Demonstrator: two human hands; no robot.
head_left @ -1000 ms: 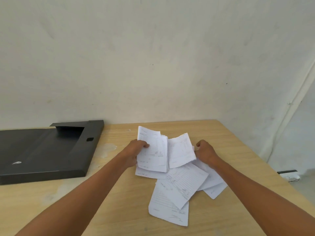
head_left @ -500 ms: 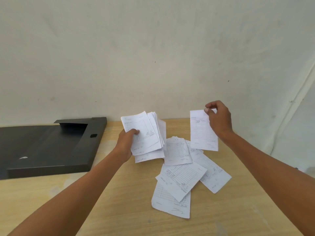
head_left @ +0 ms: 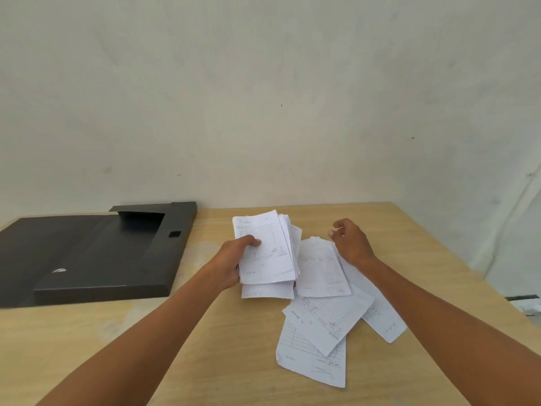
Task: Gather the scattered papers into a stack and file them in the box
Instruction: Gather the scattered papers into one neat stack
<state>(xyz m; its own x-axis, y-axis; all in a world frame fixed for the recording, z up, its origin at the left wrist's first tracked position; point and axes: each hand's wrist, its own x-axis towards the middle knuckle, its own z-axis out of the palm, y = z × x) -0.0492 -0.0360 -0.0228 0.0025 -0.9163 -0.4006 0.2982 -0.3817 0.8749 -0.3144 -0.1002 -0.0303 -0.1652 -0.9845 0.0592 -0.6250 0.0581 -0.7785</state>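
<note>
My left hand (head_left: 234, 260) grips a stack of white printed papers (head_left: 268, 247), held tilted above the wooden table (head_left: 181, 356). My right hand (head_left: 349, 241) hovers empty, fingers loosely curled, over a loose sheet (head_left: 320, 271) lying just right of the stack. Several more loose papers (head_left: 325, 320) lie overlapping on the table nearer to me, one sheet (head_left: 383, 320) reaching out to the right under my right forearm. A flat black file box (head_left: 87, 256) lies open at the left of the table.
A pale wall (head_left: 263, 98) rises directly behind the table. The table's right edge (head_left: 456, 259) runs diagonally, with floor and a white object (head_left: 530, 307) beyond it.
My right hand carried one sheet to the stack in my left hand, let it go and has come back down towards the loose papers. The stack now looks thicker.
</note>
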